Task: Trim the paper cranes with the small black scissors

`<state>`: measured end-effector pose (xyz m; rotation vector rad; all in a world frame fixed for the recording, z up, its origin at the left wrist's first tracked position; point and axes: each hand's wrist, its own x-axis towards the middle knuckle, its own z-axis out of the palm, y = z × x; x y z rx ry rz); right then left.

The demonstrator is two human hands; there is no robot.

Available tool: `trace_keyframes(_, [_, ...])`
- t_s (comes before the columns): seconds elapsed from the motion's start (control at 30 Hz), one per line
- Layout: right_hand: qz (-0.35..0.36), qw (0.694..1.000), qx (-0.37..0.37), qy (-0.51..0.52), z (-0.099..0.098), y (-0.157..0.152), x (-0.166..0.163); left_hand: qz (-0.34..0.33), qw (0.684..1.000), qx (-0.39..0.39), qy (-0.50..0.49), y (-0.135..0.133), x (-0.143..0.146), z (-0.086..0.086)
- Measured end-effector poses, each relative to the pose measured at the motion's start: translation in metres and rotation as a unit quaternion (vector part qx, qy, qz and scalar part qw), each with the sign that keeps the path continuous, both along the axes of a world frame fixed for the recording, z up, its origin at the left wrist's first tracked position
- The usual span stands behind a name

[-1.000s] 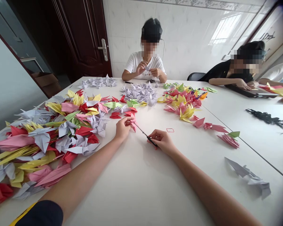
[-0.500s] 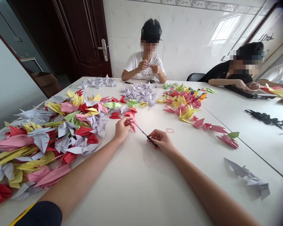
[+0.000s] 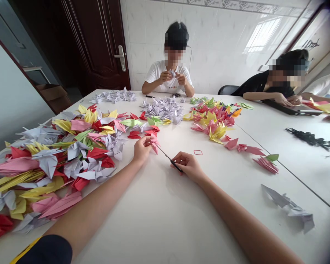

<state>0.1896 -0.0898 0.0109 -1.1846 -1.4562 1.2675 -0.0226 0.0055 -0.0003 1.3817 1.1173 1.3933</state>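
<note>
Left hand (image 3: 143, 149) pinches pink origami (image 3: 154, 142); right hand (image 3: 187, 164) grips a black-handled tool (image 3: 175, 165), apparently working it; steadiness likely needed next.

Paper heap (image 3: 77, 150) left, tabletop (image 3: 154, 220) free

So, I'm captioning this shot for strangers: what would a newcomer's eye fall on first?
Probably the many-coloured heap of origami pieces, sprawling over the left side of the white table. Next, perhaps, the pink origami piece pinched in the left hand near the centre, with a slim dark-handled tool in the right hand pointing at it. Beyond, a co-worker in white is at the table's far edge.
</note>
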Motion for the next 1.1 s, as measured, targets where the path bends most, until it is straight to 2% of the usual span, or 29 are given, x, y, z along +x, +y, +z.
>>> trace_keyframes(0.2, [-0.009, 1.000, -0.004, 0.001, -0.0009, 0.0007, -0.0013, -0.005, 1.000, 0.012, 0.024, -0.0004, -0.0009, -0.0009])
trace_keyframes(0.47, [-0.014, 0.999, -0.014, 0.034, -0.0015, 0.0020, 0.0016, -0.013, 1.000, -0.002, -0.013, 0.0023, -0.0011, -0.0024])
trace_keyframes(0.73, [-0.007, 0.999, -0.010, 0.046, -0.0047, 0.0033, 0.0005, -0.014, 1.000, 0.008, 0.024, -0.0010, -0.0011, 0.0003])
trace_keyframes(1.1, [-0.009, 0.999, -0.005, 0.031, -0.0066, 0.0042, 0.0024, -0.007, 1.000, 0.002, -0.012, 0.0013, -0.0003, -0.0018])
